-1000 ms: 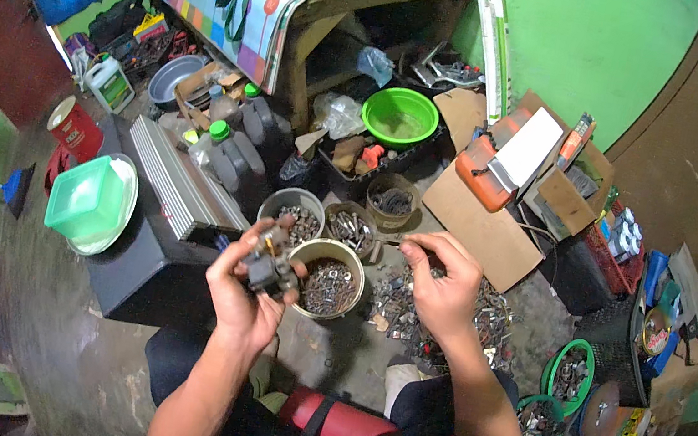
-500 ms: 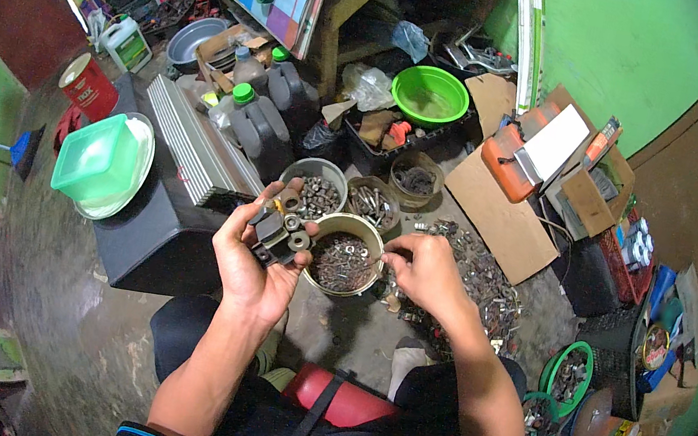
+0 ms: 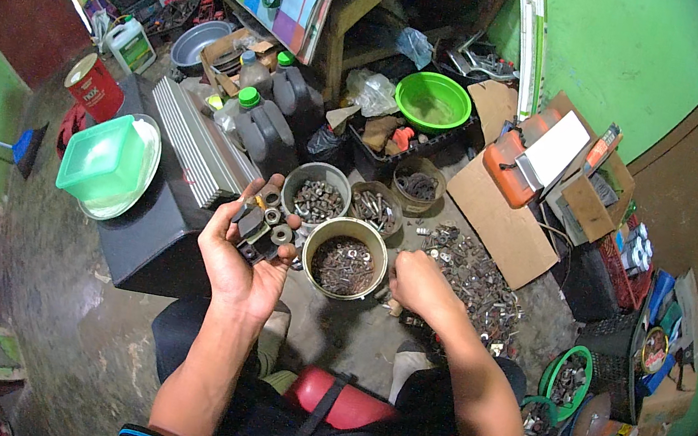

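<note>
Head view: left hand [image 3: 242, 260] cupping nuts [image 3: 263, 222].

Bare forearms; dark short sleeves, blue-edged cuffs.

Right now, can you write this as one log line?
left hand: holds nuts | right hand: on scrap pile | tin between hands

Dull grey metal nuts [image 3: 263, 224], a rusty metal tin [image 3: 346, 257], rough matt concrete floor [image 3: 75, 311].
</note>
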A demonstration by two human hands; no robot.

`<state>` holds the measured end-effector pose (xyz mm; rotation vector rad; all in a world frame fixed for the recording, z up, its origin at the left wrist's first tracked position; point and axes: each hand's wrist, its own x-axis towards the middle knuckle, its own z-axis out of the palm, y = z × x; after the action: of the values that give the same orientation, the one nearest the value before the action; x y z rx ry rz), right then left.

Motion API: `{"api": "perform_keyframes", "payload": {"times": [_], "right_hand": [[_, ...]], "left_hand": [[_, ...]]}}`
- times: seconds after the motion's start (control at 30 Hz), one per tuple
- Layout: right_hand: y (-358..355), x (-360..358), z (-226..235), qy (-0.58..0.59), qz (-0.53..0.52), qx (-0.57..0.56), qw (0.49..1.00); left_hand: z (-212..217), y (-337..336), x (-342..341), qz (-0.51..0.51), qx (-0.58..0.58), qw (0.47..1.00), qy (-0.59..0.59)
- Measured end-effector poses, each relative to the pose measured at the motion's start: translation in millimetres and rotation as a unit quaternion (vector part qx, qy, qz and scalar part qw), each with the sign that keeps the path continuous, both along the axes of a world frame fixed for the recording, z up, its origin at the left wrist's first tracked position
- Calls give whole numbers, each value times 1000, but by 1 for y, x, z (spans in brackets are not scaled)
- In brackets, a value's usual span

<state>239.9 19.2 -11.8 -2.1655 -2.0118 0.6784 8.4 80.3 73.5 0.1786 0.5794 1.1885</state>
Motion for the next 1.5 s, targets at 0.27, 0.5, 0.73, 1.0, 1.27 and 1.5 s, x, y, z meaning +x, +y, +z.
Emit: {"api": "perform_keyframes", "payload": {"times": [0.27,0.5,0.73,1.0,1.27,1.5], "right_hand": [[8,7,1,-46,-25,-36,998],[32,26,-27,-76,-61,11,995],[52,49,-20,-3,-126,107,986],[26,46,23,48,-138,137,980],[-7,26,43,124,4,278,953],[-35,-8,80,211,47,497,840]], "left_hand": [[3,-1,-5,6,4,1000,6],[1,1,-7,-1,5,1000,-9],[-4,0,-3,-14,5,1000,-8],[-8,-5,8,-49,5,999,-1],[-9,-19,36,-146,37,988,34],[-12,-29,49,-182,122,974,64]]}}
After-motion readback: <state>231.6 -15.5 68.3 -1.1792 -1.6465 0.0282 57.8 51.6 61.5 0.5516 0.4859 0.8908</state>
